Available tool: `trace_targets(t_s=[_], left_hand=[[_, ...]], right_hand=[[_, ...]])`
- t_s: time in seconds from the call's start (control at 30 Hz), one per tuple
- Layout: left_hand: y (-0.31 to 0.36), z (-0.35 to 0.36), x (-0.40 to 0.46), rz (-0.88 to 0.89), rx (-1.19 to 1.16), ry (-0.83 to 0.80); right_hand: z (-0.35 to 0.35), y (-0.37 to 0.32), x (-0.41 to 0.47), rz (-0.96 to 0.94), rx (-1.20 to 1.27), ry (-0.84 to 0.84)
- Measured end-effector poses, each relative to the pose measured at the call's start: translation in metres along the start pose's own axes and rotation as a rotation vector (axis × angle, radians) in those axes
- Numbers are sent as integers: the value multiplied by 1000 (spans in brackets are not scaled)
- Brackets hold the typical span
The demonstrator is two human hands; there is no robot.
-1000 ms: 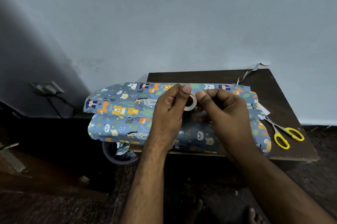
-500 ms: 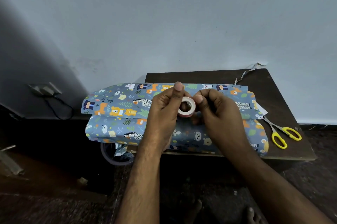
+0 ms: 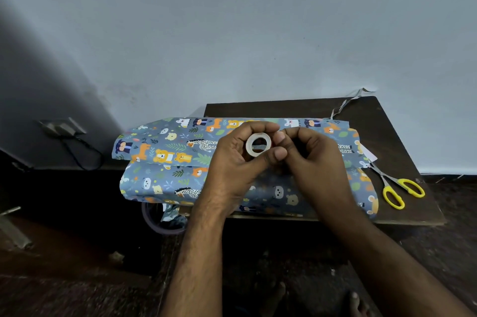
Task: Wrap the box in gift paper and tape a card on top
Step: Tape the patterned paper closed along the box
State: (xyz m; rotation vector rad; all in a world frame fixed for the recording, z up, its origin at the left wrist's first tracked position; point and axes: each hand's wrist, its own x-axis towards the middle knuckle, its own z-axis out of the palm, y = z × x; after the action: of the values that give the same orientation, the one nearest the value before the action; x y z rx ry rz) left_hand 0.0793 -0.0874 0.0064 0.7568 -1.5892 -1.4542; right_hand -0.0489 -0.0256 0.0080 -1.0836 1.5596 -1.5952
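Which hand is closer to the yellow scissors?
The right hand. It is over the wrapped box, on the side where the scissors lie on the table. The left hand, holding the tape roll, is farther away.

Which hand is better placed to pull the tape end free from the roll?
Probably the right hand: its fingertips meet at the edge of the tape roll, while the left hand grips the roll and steadies it above the wrapped box.
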Motion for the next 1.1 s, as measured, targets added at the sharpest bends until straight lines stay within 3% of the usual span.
trace_targets(t_s=[0.2,0.5,0.83,1.1], left_hand=[[4,3,0,-73,-49,45],[5,3,1,-99,-91,50],[10,1,-2,-80,-147,-44],[10,-1,-2,-94,-160,-13]], right_hand=[[-17,-2,9,-76,-285,-120],[-27,-4,13,55,-119,-291],[-37,-5,12,135,177,-320],[-38,-2,12,142,212,-267]])
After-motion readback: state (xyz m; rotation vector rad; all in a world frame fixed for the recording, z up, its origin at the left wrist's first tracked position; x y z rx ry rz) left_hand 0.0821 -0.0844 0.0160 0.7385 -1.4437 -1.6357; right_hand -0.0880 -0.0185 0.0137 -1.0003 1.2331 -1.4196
